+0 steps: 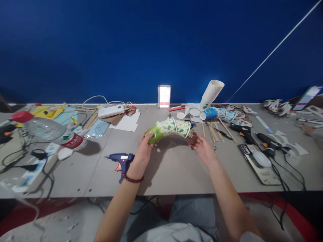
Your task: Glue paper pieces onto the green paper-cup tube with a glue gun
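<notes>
A curved green-and-white piece made of joined patterned paper cups (pixel 168 128) is held above the grey table. My left hand (pixel 145 145) grips its solid green left end, with the thumb on top. My right hand (pixel 202 148) is at the white-rimmed right end, palm turned inward and fingers apart, the fingertips beside the rim; whether they touch it is hard to tell. A blue glue gun (pixel 121 162) lies left of my left wrist. Behind the piece, to the right, lies a similar blue cup piece (pixel 214 114).
A tilted stack of white cups (pixel 212 92) stands at the back beside wooden sticks (pixel 212 132). On the right are black glue guns (pixel 270 143), cables and a phone (pixel 259 168). A plastic bottle (pixel 55 132) and a power strip (pixel 37 168) occupy the left.
</notes>
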Motion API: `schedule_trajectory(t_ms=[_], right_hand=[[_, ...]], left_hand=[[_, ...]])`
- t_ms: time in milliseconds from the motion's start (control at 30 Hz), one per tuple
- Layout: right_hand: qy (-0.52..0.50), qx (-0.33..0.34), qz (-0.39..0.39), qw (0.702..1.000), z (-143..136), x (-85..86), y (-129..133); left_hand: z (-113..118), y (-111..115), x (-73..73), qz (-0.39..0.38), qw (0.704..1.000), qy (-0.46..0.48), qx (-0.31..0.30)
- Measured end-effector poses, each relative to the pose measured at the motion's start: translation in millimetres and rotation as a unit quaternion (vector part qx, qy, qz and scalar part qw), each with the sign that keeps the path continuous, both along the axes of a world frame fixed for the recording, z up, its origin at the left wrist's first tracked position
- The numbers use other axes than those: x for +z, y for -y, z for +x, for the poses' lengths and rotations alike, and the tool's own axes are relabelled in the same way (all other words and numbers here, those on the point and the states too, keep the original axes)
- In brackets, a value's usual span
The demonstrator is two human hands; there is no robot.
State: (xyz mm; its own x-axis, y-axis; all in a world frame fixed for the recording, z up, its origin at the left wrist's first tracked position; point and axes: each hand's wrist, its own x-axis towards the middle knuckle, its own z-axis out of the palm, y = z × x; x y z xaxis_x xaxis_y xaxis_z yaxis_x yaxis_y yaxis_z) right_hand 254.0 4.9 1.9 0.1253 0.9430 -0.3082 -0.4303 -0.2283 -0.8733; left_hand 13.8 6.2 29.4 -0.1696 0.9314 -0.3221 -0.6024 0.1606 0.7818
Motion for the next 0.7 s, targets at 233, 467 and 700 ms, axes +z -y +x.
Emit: schedule_trajectory(t_ms=[233, 467, 700], right_hand=[[0.241, -0.049, 0.112, 0.963, 4.7, 2.2, 3.5], [0.558, 0.071, 0.308, 0.767, -1.9, 42.7, 22.4], [0.56, 0.068, 0.309, 0.766, 1.2, 43.0, 16.5]], left_hand=[[1.3, -0.1, -2.4, 0.006, 1.0, -0.016, -0.001], [5.7, 6.0, 9.1, 0.009, 0.998, -0.041, -0.051], [-0.2, 38.0, 19.7, 0.096, 0.957, -0.233, -0.144]])
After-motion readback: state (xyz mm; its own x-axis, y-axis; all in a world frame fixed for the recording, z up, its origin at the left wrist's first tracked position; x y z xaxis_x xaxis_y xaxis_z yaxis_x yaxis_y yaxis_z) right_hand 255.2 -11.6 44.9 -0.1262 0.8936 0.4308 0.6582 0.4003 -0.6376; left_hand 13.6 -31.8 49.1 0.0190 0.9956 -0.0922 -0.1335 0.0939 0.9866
